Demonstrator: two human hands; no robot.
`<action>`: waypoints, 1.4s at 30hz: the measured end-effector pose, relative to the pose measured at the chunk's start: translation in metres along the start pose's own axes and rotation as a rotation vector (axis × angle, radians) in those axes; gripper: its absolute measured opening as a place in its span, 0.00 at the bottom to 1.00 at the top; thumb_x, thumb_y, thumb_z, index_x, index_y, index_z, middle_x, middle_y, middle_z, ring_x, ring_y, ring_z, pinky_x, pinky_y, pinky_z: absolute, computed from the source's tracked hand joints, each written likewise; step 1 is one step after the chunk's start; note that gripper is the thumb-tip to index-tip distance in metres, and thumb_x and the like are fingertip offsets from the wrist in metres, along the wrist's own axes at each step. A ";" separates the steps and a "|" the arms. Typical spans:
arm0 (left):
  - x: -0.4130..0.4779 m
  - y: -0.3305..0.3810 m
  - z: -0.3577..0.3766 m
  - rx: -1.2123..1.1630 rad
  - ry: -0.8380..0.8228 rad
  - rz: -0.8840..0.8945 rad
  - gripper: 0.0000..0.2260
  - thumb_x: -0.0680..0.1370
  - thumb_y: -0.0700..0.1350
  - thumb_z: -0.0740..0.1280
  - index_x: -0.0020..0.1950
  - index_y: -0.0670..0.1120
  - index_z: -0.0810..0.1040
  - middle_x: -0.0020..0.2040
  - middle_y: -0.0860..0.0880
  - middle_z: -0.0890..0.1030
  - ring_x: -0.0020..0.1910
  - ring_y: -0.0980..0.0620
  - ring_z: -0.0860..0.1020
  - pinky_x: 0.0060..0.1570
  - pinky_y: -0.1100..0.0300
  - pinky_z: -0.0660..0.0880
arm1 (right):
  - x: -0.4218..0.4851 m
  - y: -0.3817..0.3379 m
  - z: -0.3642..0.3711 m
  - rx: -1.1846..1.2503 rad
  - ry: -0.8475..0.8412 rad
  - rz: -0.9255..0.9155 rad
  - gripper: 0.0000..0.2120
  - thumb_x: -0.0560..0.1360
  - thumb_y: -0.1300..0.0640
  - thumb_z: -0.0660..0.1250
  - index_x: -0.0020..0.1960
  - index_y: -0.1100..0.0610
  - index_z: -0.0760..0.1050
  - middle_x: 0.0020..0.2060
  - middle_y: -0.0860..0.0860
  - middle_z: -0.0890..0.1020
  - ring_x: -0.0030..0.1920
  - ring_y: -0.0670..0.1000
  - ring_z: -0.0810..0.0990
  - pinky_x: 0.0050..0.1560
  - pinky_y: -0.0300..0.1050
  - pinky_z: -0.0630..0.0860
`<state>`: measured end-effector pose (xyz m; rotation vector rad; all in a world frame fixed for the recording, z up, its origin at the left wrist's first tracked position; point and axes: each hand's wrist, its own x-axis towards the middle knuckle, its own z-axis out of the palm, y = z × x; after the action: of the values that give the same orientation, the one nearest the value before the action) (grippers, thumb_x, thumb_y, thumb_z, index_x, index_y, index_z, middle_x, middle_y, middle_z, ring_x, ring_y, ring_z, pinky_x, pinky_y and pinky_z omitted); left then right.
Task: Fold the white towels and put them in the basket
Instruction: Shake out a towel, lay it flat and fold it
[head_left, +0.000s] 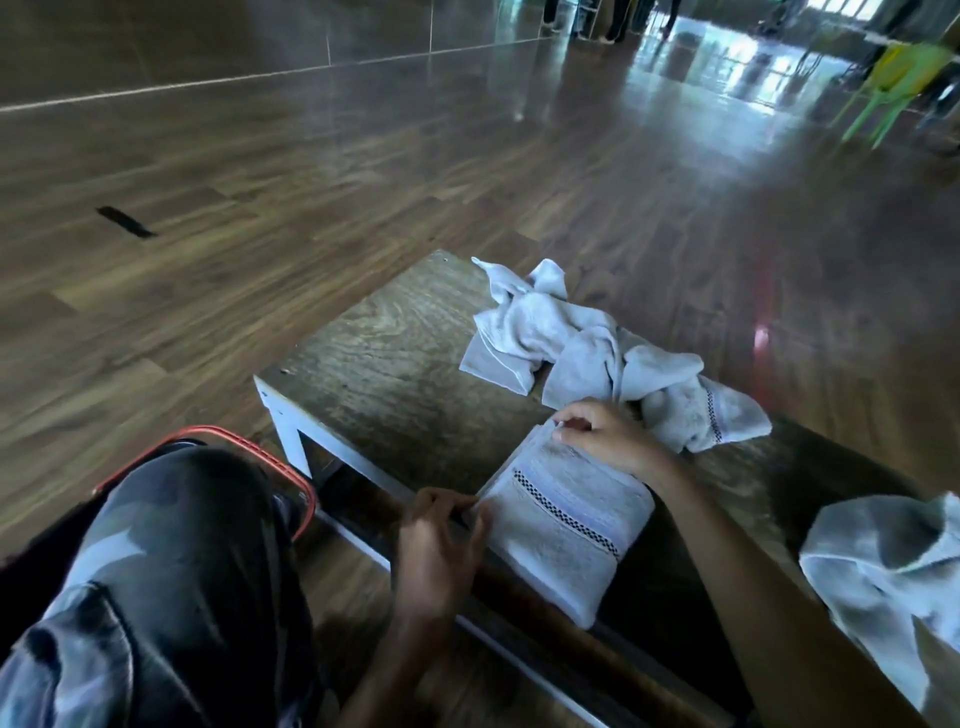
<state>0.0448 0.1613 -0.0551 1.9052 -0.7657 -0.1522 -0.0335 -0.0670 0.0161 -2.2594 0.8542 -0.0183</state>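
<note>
Pinching corners of the folded towel (563, 525), the left hand (441, 543) and right hand (605, 434) seem nearly done with it (crumpled heap (587, 348) beyond it waits).

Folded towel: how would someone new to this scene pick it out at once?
Start at the wooden table. At its near edge, between the left hand and right hand, lies the folded towel. Unlike the crumpled towels behind it, it is a flat, neat rectangle.
</note>
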 end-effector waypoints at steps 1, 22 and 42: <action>0.000 0.000 0.000 -0.015 -0.001 -0.038 0.06 0.73 0.51 0.72 0.40 0.50 0.79 0.39 0.56 0.76 0.39 0.62 0.74 0.42 0.65 0.72 | 0.001 0.001 0.002 -0.019 -0.003 -0.009 0.08 0.75 0.54 0.67 0.54 0.51 0.78 0.46 0.45 0.79 0.48 0.44 0.78 0.48 0.37 0.72; -0.003 0.000 -0.002 0.010 0.030 -0.028 0.04 0.75 0.48 0.70 0.46 0.49 0.80 0.42 0.55 0.78 0.38 0.59 0.76 0.41 0.58 0.74 | 0.007 0.004 0.015 -0.074 0.010 -0.078 0.11 0.77 0.49 0.64 0.58 0.42 0.77 0.45 0.41 0.79 0.45 0.41 0.77 0.49 0.41 0.74; 0.095 0.012 0.005 0.249 -0.678 0.298 0.02 0.75 0.43 0.69 0.42 0.49 0.81 0.37 0.58 0.79 0.37 0.59 0.77 0.41 0.61 0.74 | -0.098 0.042 0.011 -0.077 0.068 0.178 0.04 0.73 0.52 0.67 0.45 0.51 0.75 0.40 0.46 0.80 0.40 0.44 0.79 0.41 0.42 0.76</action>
<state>0.1124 0.0999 -0.0254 1.9489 -1.5735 -0.5544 -0.1318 -0.0249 0.0030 -2.2559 1.1073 0.0202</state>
